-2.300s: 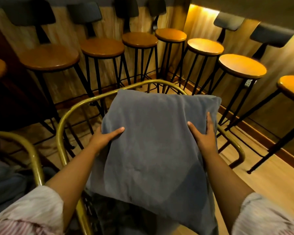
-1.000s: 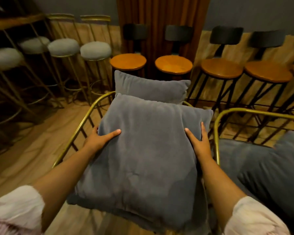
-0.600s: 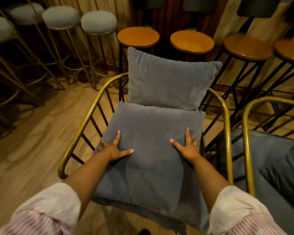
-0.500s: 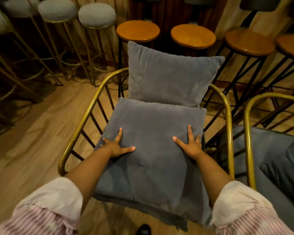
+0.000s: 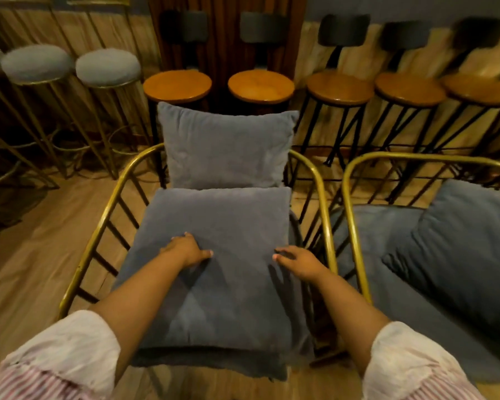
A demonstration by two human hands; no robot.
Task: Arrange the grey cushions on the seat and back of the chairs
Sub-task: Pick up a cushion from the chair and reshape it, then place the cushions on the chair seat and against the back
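A grey seat cushion [image 5: 214, 226] lies flat on the seat of a gold-framed chair [image 5: 98, 223]. A second grey cushion [image 5: 225, 148] stands upright against that chair's back. My left hand [image 5: 188, 251] rests palm down on the seat cushion, fingers loosely spread. My right hand [image 5: 298, 259] rests on the cushion's right edge, beside the gold armrest. Neither hand grips anything. To the right, another gold-framed chair [image 5: 355, 226] holds a grey cushion [image 5: 462, 243] lying tilted on its grey seat pad [image 5: 367, 226].
Wooden-topped bar stools with black legs [image 5: 260, 86] line the wall behind the chairs. Grey padded stools on gold legs [image 5: 107, 67] stand at the back left. Wooden floor [image 5: 26, 255] lies to the left of the chair.
I carried the cushion from one chair to another, laid it on the seat and pressed it flat. My hands have slid back toward me on it.
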